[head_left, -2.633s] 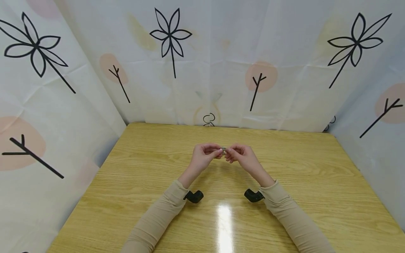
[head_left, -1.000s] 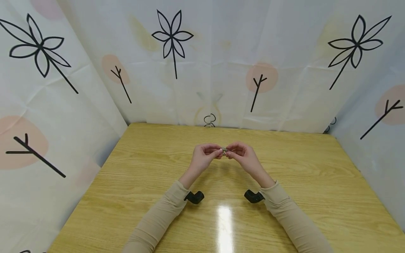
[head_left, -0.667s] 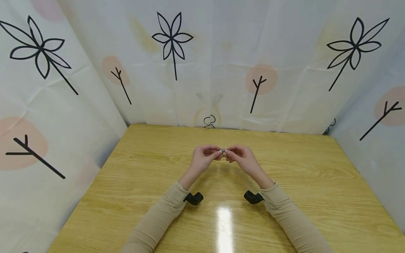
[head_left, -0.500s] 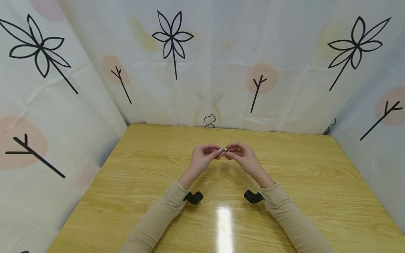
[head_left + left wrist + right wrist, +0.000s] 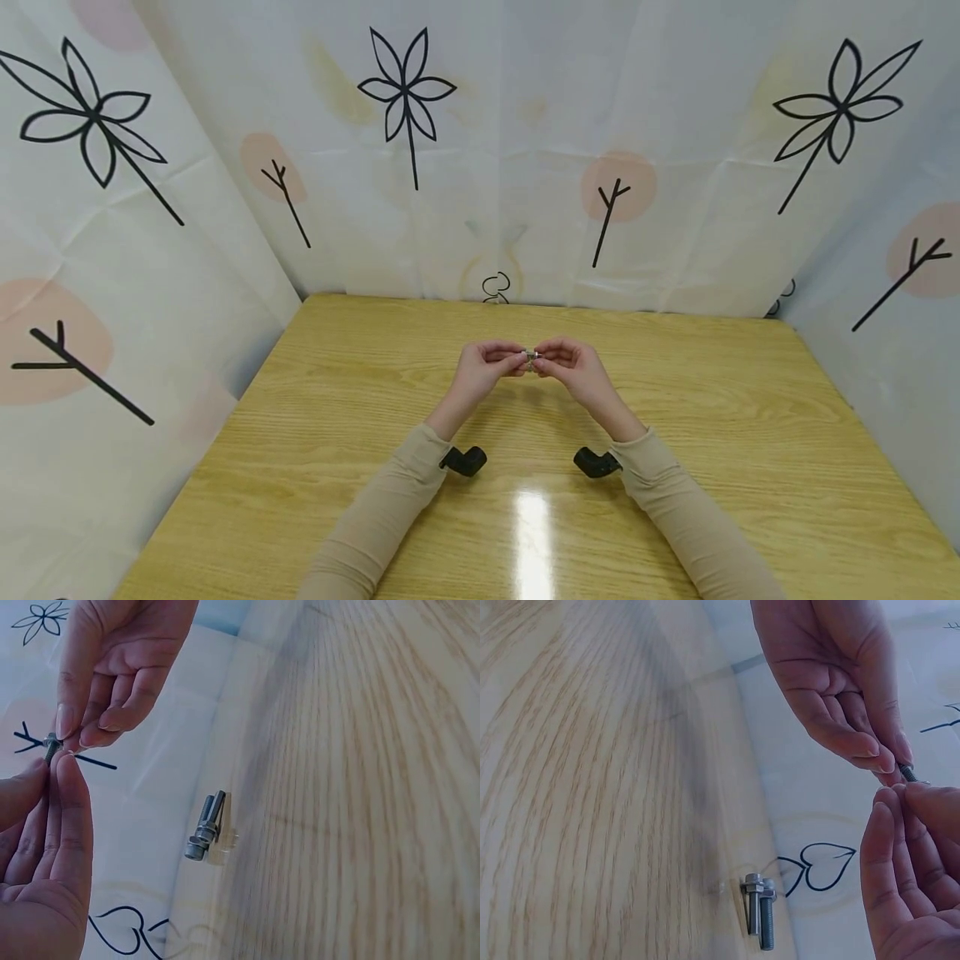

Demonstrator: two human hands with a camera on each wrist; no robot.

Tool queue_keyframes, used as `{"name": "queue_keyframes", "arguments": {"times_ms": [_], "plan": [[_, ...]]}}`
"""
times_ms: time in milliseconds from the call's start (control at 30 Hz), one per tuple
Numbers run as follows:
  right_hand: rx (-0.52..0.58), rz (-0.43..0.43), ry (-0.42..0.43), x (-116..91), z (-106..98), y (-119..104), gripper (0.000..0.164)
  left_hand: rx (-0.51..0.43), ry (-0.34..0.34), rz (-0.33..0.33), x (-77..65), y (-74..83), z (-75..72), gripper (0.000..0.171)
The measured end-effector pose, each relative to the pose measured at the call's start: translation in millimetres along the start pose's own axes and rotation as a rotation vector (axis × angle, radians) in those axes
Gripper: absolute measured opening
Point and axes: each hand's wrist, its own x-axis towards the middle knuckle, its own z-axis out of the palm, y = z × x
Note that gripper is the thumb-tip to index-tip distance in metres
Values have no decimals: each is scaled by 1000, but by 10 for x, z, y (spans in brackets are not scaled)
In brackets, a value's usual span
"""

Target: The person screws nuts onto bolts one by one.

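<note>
My left hand and right hand meet fingertip to fingertip above the far middle of the table. Between them is a small silver bolt. In the left wrist view, my left thumb and fingers pinch the threaded shank of this bolt, while my right thumb and forefinger grip its wider hexagonal end. From the right wrist side, a short stretch of thread on the bolt shows between both sets of fingertips. Fingers cover most of it, so I cannot tell whether that wider end is a head or a nut.
Two more bolts with hexagonal collars lie side by side on the wooden table, near its back edge. Patterned white curtains enclose the back and both sides. A black wrist mount juts from each sleeve.
Both hands stay nearly in place. My right fingertips shift slightly up and down against the bolt's end, and the visible part of the bolt changes. The wrists draw slightly closer together.
</note>
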Motion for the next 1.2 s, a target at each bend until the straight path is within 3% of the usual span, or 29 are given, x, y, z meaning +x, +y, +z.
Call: {"name": "queue_keyframes", "arguments": {"times_ms": [267,467,633,733,967,1200], "plan": [[-78,71,-7,14,8,19,30,12,3,30,-10,-7,-18,27],[21,8,12,-15,25,17,33,1,-17,34,-36,55,-7,26],[-19,3,28,-4,20,25,26,18,-32,51,-105,188,46,20],[-43,25,33,-3,10,30,29,22,-39,66,-131,218,67,20],[46,-1,9,-29,4,26,28,12,-39,52,-127,211,72,24],[-8,31,4,-11,-7,54,30,20,-22,57,-43,32,51,19]]}}
